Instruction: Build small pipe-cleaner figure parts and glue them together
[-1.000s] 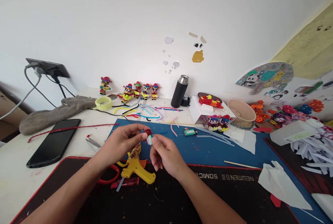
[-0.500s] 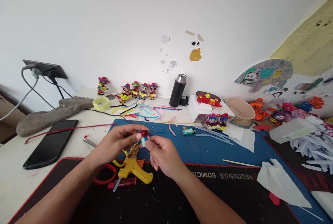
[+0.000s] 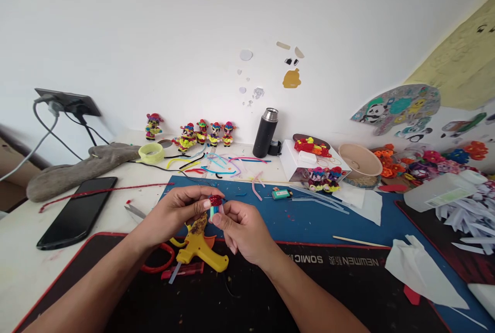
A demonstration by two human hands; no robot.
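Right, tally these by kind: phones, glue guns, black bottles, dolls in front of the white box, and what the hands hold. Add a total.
Phone: 1
Glue gun: 1
Black bottle: 1
Dolls before the white box: 2
Craft piece between left hand and right hand: 1
Total: 6

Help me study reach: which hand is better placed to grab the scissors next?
Probably the left hand: its forearm crosses the scissors; the right hand is farther off. Both hold the colorful piece.
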